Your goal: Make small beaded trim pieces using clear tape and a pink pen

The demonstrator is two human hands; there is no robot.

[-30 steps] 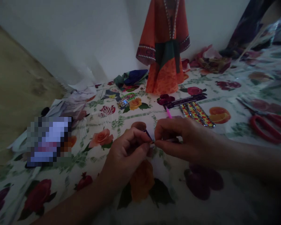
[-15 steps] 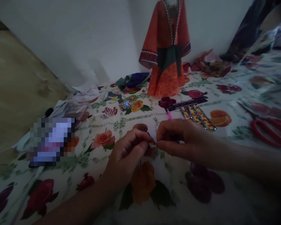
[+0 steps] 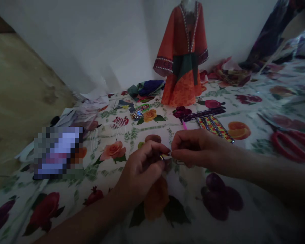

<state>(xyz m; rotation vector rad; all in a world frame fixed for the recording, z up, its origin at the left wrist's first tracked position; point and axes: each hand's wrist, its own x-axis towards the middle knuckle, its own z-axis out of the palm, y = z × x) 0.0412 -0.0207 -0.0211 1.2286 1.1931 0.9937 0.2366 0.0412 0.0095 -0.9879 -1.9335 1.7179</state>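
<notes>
My left hand (image 3: 141,168) and my right hand (image 3: 196,148) meet above a floral-printed tablecloth (image 3: 183,189). Their fingertips pinch a tiny strip of sparkly trim (image 3: 165,156) from both sides. Most of the strip is hidden by my fingers. A thin dark loop, perhaps thread (image 3: 179,163), shows below my right hand. A pink stick-like item (image 3: 184,125) lies just beyond my right fingers, beside a dark purple beaded band (image 3: 203,115) and a yellow-and-red sequined trim strip (image 3: 215,128).
An orange robe on a dress form (image 3: 184,59) stands at the back against a white wall. Red-handled scissors (image 3: 291,146) lie at the right. Crumpled fabric scraps (image 3: 146,88) lie near the robe, and a pixelated blurred object (image 3: 58,152) lies at the left.
The small piece between my fingertips now shows a sparkly yellow edge instead of dark blue. My hands are turned slightly, and the view has shifted a little.
</notes>
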